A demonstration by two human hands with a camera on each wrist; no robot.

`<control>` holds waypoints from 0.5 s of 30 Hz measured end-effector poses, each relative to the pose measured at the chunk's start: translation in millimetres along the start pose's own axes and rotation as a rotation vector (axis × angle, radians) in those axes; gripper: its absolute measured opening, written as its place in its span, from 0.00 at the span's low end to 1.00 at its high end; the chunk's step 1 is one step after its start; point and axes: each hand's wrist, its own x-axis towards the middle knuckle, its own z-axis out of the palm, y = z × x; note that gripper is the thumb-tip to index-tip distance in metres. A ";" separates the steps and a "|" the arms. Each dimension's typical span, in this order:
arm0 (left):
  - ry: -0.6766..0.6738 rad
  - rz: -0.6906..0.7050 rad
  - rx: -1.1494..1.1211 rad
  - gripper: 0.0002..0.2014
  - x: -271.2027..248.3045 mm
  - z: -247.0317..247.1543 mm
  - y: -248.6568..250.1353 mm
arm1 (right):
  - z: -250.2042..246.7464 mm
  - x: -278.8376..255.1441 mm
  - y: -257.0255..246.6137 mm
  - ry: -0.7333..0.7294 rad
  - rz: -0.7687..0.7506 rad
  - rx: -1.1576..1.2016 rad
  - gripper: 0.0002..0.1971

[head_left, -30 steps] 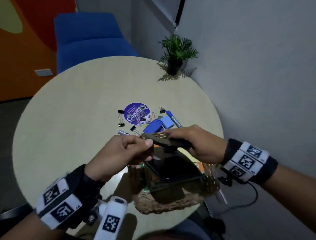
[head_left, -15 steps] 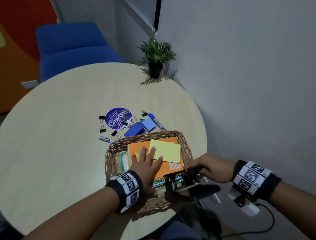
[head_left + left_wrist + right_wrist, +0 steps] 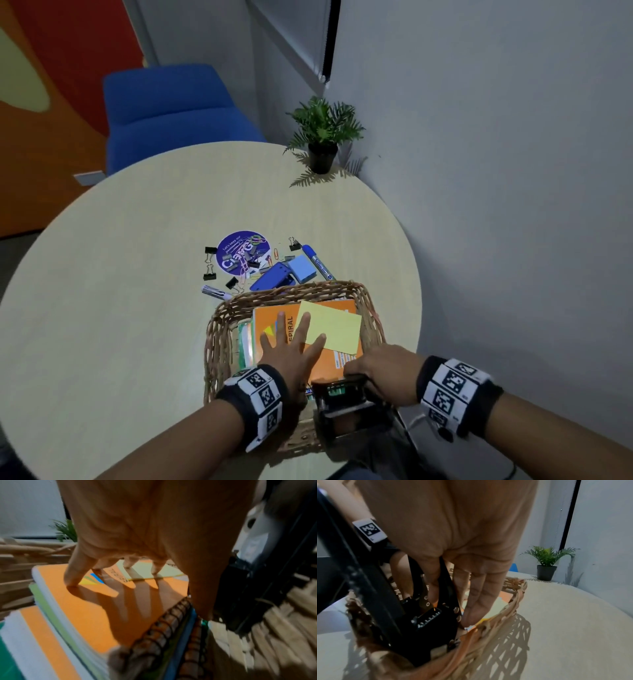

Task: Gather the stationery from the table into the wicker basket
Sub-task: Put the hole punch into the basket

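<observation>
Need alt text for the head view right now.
Left hand lies flat on an orange spiral notebook in the wicker basket, while the right hand lowers a black hole punch in; clips and markers remain on the round table.

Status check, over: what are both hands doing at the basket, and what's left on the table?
Left hand flat on orange notebook in basket. Right hand lowering black hole punch at near edge. Marker, clips remain on table.

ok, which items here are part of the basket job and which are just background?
Job:
wicker basket
orange spiral notebook
yellow pad
black hole punch
blue marker
blue stapler
binder clips

Background:
potted plant
blue chair
round table
</observation>
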 end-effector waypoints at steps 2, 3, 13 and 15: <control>0.020 0.024 -0.031 0.54 -9.8 -7.6 -7.5 | 3.2 -0.4 3.5 -0.005 0.009 0.000 0.16; 0.028 0.026 -0.055 0.52 -17.1 -13.8 -13.6 | 3.1 0.1 4.7 -0.002 0.005 -0.006 0.16; 0.486 -0.197 -0.363 0.09 -9.0 -106.5 -104.3 | -74.9 -8.3 0.0 -0.015 -0.038 -0.053 0.41; 0.440 -0.223 -0.348 0.10 20.4 -122.6 -117.0 | -90.4 -14.3 -6.3 0.036 -0.056 -0.049 0.40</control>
